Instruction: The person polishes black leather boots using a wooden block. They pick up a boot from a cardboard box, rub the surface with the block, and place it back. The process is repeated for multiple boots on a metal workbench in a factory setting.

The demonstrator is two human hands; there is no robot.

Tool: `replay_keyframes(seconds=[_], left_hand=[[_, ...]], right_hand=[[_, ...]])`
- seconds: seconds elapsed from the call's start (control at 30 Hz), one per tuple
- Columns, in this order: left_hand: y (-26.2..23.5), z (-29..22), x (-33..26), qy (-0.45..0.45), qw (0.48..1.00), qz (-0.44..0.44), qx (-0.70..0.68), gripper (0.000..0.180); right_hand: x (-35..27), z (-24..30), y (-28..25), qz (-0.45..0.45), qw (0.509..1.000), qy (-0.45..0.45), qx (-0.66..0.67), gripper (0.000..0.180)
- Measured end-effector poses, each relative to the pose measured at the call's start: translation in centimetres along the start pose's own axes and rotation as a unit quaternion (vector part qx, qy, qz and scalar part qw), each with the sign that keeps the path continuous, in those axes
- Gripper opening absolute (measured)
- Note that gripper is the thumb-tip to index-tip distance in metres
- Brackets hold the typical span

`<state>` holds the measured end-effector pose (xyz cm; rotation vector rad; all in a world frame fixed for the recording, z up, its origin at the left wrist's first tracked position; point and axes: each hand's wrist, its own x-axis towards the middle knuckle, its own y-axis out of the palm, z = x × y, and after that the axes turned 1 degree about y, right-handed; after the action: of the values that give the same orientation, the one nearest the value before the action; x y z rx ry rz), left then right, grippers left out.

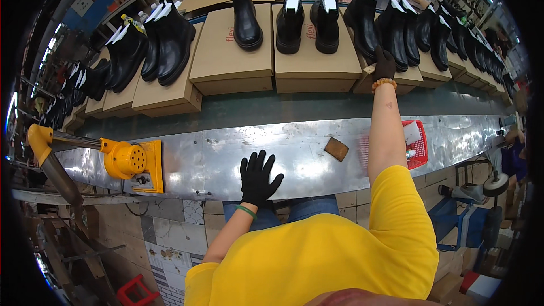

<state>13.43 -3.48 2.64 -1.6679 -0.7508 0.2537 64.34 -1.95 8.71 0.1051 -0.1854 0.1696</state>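
Silvery metal surface [294,173] before you; beyond it, a black leather ankle boot [362,21] points its toe at your nearer, black-gloved right hand [384,64], grip unclear; over the surface, your left hand [259,181] spreads empty fingers.

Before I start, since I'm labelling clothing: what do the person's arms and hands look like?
Left hand and right hand wear black gloves. A green band is on the left, an orange beaded bracelet on the right. Yellow short sleeves leave the forearms bare.
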Motion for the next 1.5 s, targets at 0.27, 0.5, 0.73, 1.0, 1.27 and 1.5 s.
replay_keyframes(seconds=[0.27, 0.5, 0.73, 1.0, 1.27, 1.5], left_hand=[[-0.1, 0.1, -0.2, -0.001, 1.000, 0.004, -0.007, 0.058], [0.2, 0.4, -0.2, 0.001, 1.000, 0.001, 0.001, 0.059], [0.3, 0.4, -0.3, 0.008, 1.000, -0.013, -0.005, 0.058], [0.6, 0.7, -0.4, 0.012, 1.000, -0.017, 0.012, 0.057], [0.3, 0.9, -0.6, 0.010, 1.000, -0.019, -0.008, 0.057], [0.2, 1.0, -0.7, 0.010, 0.999, -0.029, -0.011, 0.058]], right_hand=[[-8.8, 1.0, -1.9, 0.016, 0.993, -0.036, -0.114, 0.042], [-29.3, 1.8, -0.4, 0.318, 0.895, 0.303, 0.078, 0.072], [-35.4, 1.8, -0.9, 0.504, 0.831, 0.226, -0.067, 0.055], [-34.4, 2.1, -0.7, 0.474, 0.812, 0.340, 0.025, 0.047], [-34.6, 2.2, -0.4, 0.490, 0.812, 0.317, -0.006, 0.046], [-34.9, 2.5, -0.2, 0.479, 0.819, 0.314, -0.015, 0.043]])
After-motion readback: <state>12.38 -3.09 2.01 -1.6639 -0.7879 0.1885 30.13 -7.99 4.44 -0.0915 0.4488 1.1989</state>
